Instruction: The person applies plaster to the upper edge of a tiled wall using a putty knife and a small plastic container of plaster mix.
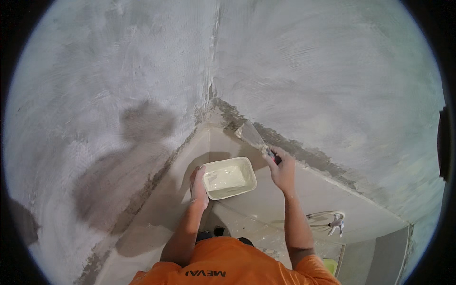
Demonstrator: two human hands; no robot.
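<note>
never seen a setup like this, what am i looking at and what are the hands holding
There's no machine here: these are a person's two bare hands. The single picture comes from a wide camera worn on their head, looking down, so straight edges bend and their orange shirt shows at the bottom. The left hand holds a cream tub with pale paste inside. The right hand holds a putty knife, its blade near the corner of two smeared grey walls. Whether it touches, I can't tell.
</note>
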